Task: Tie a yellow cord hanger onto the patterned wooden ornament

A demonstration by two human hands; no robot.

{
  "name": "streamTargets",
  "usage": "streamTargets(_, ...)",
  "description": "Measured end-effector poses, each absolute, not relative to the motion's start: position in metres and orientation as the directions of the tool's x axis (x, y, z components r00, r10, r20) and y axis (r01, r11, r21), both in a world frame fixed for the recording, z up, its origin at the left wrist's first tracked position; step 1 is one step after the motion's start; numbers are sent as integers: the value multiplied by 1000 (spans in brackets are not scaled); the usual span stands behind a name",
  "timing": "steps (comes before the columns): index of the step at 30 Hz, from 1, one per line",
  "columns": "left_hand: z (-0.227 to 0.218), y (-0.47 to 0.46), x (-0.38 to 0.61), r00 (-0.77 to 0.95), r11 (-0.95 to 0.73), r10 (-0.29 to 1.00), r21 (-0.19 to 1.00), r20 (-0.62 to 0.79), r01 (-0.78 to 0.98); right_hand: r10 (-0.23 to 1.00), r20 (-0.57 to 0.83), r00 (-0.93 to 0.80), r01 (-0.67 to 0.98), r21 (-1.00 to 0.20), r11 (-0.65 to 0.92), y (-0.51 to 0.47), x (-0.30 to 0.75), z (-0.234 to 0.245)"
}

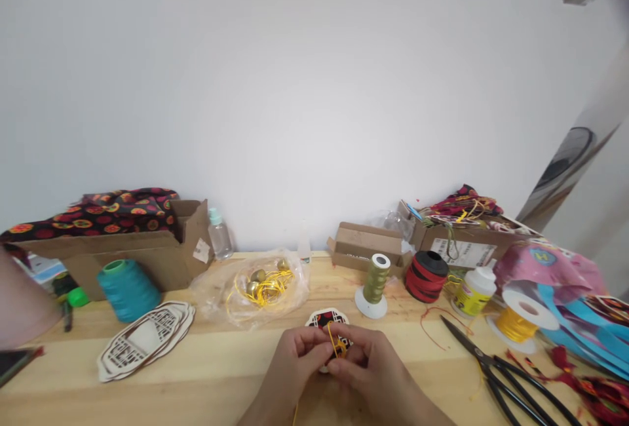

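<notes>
Your left hand point(301, 359) and right hand point(372, 364) sit together at six o'clock, both pinched round yellow cord point(339, 346), seemingly for fine control; patterned plaque point(324, 316) peeks out at their twelve; scissors point(486, 360) lie at four, apparently for easy reach.

Diffuse light brightens the middle of the white wall point(314, 98), greyer toward the corners — soft shadows on the wooden surface point(221, 354), wide-angle stretching at the edges, fine detail slightly blurred.
</notes>
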State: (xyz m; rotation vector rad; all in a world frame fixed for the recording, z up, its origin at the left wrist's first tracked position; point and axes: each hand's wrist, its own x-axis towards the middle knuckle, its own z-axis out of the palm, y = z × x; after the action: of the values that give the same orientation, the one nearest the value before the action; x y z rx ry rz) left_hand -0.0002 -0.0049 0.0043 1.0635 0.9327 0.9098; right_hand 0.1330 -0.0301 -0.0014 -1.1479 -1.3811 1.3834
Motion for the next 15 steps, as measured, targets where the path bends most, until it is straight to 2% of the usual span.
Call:
streamTargets(6,3,-4,0,356,198,922,974,-149,-106,979,113,-170,297,-941,160,-30,137,-5)
streamTargets(11,7,-3,0,358,217,917,973,-175,-81,964,202,-170,493,-830,261,-30,140,5)
streamTargets(15,9,-2,-2,364,177,917,984,-161,-11,937,305,-171,578,-739,346,-29,142,10)
